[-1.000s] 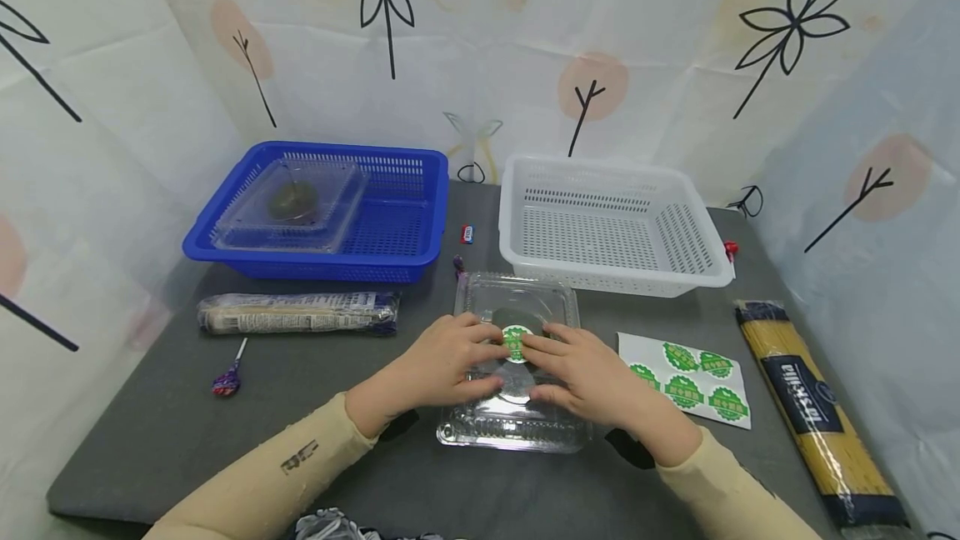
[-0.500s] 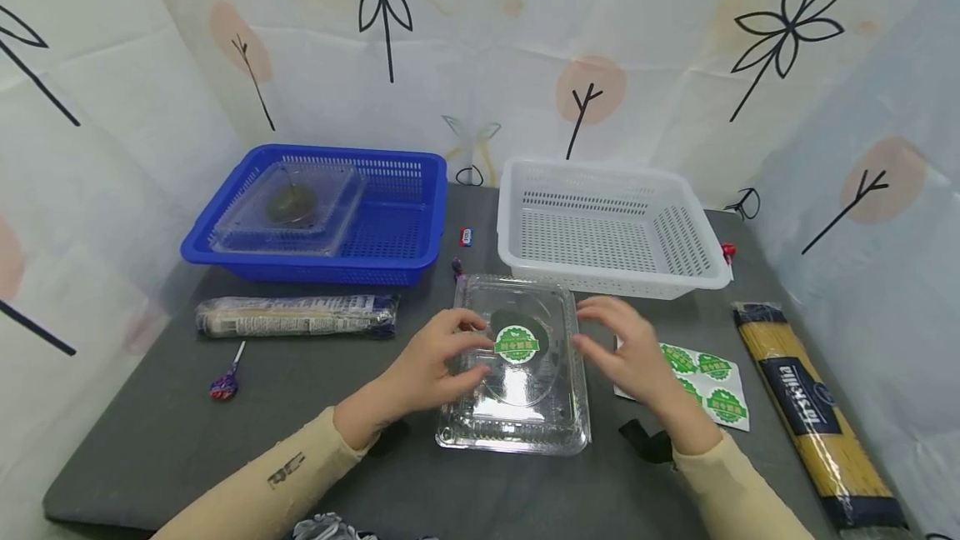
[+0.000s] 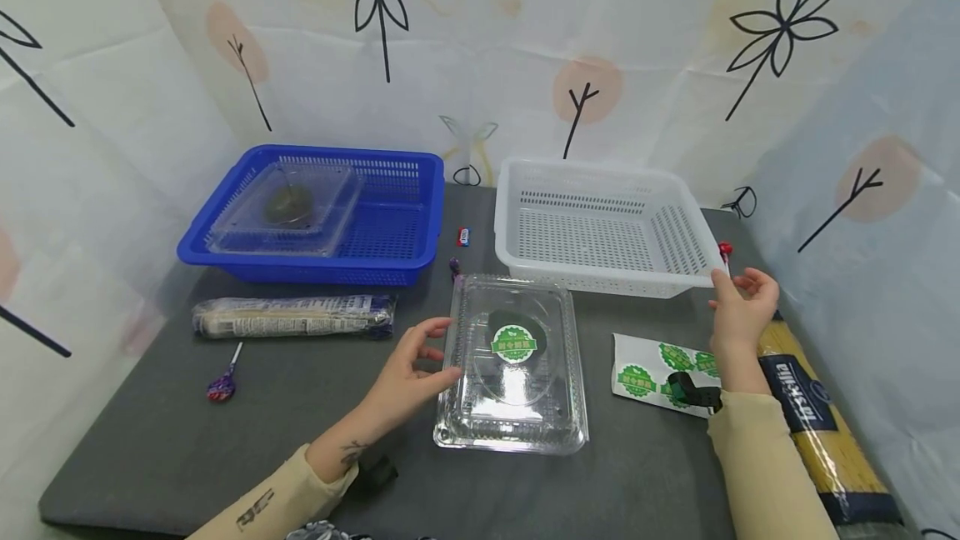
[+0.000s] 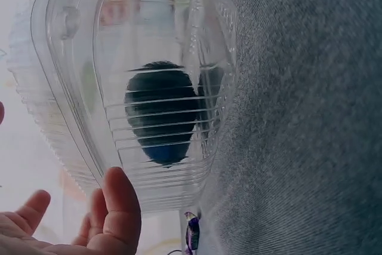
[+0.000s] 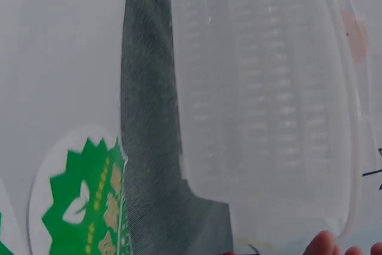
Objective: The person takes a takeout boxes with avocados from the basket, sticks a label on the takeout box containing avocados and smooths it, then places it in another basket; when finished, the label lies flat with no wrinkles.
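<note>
A clear plastic clamshell container (image 3: 517,427) lies closed on the table, with a round green-and-white sticker (image 3: 513,344) on its lid. Inside it sits a dark, rounded thing (image 4: 160,111), whose kind I cannot make out. My left hand (image 3: 405,373) is at the container's left edge, thumb and fingers spread and loosely bent, holding nothing. At the front right corner of the white basket (image 3: 600,277) is my right hand (image 3: 742,311), its fingers loosely bent. Whether it touches the rim is unclear. Behind its wrist lies a sheet of green stickers (image 3: 636,380), partly covered.
A blue basket (image 3: 401,232) at the back left holds another clear container (image 3: 247,232). In front of it lie a long wrapped packet (image 3: 292,317) and a lollipop (image 3: 222,386). A spaghetti pack (image 3: 798,394) lies far right. Small candies (image 3: 463,237) sit between the baskets.
Both hands have come off the sticker on the lid. My left hand has drawn back to the container's left edge; my right hand has moved right and away to the white basket's corner.
</note>
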### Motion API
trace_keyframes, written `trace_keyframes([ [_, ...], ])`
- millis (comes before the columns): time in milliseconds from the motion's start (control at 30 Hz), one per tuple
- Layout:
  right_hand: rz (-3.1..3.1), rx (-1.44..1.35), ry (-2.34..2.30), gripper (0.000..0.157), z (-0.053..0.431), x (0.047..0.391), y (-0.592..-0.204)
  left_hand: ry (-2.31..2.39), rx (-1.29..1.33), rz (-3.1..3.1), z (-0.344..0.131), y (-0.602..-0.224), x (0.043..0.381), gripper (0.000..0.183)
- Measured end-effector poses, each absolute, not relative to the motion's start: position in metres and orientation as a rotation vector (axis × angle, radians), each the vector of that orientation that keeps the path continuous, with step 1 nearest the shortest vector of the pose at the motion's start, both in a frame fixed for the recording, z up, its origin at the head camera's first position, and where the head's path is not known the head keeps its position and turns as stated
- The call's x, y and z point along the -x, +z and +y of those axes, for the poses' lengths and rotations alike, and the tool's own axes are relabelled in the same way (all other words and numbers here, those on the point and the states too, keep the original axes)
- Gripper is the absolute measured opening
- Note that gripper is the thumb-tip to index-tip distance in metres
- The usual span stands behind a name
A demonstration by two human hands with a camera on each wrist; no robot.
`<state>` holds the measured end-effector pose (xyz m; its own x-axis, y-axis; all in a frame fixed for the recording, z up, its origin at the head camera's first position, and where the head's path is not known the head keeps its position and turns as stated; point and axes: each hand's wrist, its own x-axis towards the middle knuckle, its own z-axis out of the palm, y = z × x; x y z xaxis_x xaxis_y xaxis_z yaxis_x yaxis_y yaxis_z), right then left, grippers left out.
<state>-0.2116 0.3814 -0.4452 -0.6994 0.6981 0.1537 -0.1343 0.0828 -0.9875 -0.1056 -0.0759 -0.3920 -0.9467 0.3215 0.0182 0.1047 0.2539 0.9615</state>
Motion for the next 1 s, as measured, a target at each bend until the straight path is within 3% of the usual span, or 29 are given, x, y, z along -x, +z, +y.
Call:
trace_keyframes([
  [67,-1.747,0.602,1.734,0.066,0.396,0.219,-0.458,1.776,-0.38,2.335,-0.077,-0.401,0.108,0.06],
  [200,-1.763,0.639,1.904,0.074,0.392,0.215,-0.447,1.754,-0.359,2.37,-0.077,-0.412,0.11,0.062],
  [433,-1.759,0.516,2.123,0.059,0.364,0.2,-0.411,1.663,-0.34,2.387,-0.073,-0.415,0.106,0.071],
  [633,-1.728,0.442,2.173,0.047,0.358,0.2,-0.406,1.606,-0.417,2.367,-0.068,-0.401,0.099,0.077],
  [833,-1.723,0.434,2.166,0.054,0.363,0.209,-0.414,1.601,-0.484,2.332,-0.066,-0.393,0.098,0.076],
  [1000,-1.734,0.411,2.165,0.058,0.379,0.221,-0.434,1.606,-0.573,2.324,-0.067,-0.407,0.104,0.069],
])
